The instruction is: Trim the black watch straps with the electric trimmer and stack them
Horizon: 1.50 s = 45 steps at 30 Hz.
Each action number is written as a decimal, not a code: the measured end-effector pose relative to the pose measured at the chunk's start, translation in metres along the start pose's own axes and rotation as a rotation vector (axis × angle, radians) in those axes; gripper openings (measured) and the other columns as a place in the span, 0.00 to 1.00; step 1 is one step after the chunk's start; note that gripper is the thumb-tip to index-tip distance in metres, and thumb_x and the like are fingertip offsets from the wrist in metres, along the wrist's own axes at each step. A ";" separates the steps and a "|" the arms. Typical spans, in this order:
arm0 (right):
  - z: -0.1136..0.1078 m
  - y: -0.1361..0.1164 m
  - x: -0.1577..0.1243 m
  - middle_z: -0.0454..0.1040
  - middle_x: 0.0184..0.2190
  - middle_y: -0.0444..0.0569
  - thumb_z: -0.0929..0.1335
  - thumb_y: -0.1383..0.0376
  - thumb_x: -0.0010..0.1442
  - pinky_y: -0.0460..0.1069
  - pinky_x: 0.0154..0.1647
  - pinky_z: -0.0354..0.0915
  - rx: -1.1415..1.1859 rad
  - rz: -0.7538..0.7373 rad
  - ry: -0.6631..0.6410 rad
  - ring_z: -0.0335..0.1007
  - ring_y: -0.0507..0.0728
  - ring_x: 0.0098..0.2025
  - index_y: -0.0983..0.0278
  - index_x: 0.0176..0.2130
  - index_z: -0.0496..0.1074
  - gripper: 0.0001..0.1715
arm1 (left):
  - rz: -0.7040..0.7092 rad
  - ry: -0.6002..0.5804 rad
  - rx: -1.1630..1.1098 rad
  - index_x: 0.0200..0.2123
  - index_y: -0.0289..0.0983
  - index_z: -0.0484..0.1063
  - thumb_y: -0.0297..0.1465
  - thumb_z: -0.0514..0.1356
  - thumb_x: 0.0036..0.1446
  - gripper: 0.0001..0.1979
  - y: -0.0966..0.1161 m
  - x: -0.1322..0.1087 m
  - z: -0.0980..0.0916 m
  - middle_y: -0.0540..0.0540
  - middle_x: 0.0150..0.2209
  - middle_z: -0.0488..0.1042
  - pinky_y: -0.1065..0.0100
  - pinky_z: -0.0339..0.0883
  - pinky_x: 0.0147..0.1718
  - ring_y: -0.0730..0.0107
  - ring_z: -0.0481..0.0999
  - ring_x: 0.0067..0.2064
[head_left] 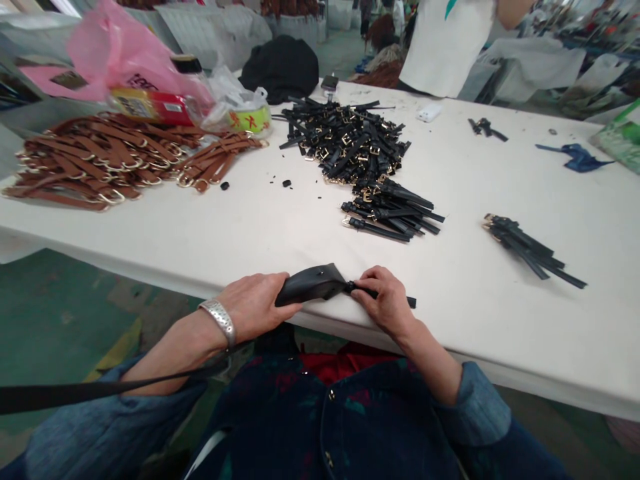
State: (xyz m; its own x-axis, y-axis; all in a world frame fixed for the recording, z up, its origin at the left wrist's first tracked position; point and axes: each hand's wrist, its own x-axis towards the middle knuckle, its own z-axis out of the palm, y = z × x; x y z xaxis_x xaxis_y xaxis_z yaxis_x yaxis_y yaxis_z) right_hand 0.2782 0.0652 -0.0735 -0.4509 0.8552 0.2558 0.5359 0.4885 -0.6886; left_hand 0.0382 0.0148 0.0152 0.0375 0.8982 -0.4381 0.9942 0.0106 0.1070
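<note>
At the table's front edge, my left hand [255,303] is closed round a wide, curved black leather-like piece [310,283] with a pointed end and a small stud on top. My right hand [383,300] pinches a short black strap [411,303] whose near end meets the tip of that piece; its other end sticks out past my fingers. Whether the two are joined I cannot tell. Beneath my left wrist a long black band [60,395] runs off to the left. Beyond my hands lie several black buckle straps [395,210] with gold buckles, laid roughly side by side.
A large heap of black buckle straps [350,140] covers the table's far middle, with a smaller bundle [533,247] to the right. Brown straps with metal rings [100,157] pile up at left, before a pink plastic bag [125,47]. Someone in a white apron [445,50] stands opposite.
</note>
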 end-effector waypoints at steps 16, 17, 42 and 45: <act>0.000 -0.002 -0.001 0.73 0.35 0.47 0.68 0.66 0.57 0.51 0.42 0.63 -0.024 0.013 -0.032 0.66 0.56 0.40 0.60 0.31 0.75 0.05 | 0.006 0.001 0.075 0.40 0.39 0.69 0.51 0.50 0.51 0.24 0.008 -0.001 -0.004 0.42 0.31 0.77 0.65 0.61 0.29 0.58 0.76 0.33; 0.000 -0.002 0.000 0.73 0.35 0.47 0.67 0.66 0.57 0.50 0.42 0.62 -0.025 0.009 -0.047 0.65 0.56 0.40 0.60 0.30 0.74 0.05 | 0.009 0.004 0.064 0.40 0.39 0.70 0.51 0.50 0.51 0.24 0.007 0.000 -0.003 0.42 0.31 0.77 0.65 0.61 0.29 0.58 0.76 0.33; 0.003 -0.018 0.010 0.71 0.31 0.46 0.60 0.62 0.63 0.48 0.34 0.53 -0.331 0.210 -0.095 0.65 0.56 0.34 0.59 0.36 0.65 0.07 | 0.027 -0.008 0.208 0.39 0.39 0.69 0.51 0.48 0.52 0.24 0.014 -0.003 -0.012 0.41 0.29 0.76 0.63 0.61 0.28 0.54 0.76 0.32; 0.003 -0.018 0.011 0.72 0.31 0.46 0.60 0.61 0.64 0.47 0.33 0.53 -0.334 0.232 -0.098 0.66 0.55 0.34 0.59 0.37 0.65 0.07 | 0.044 -0.008 0.195 0.39 0.39 0.69 0.50 0.49 0.52 0.23 0.017 0.003 -0.015 0.41 0.30 0.77 0.63 0.61 0.28 0.54 0.76 0.33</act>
State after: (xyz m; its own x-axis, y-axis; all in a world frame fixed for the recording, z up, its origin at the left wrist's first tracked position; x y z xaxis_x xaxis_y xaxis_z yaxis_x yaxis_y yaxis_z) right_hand 0.2616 0.0658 -0.0599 -0.3480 0.9365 0.0435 0.8260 0.3283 -0.4581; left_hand 0.0532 0.0247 0.0293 0.0811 0.8923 -0.4440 0.9923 -0.1143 -0.0484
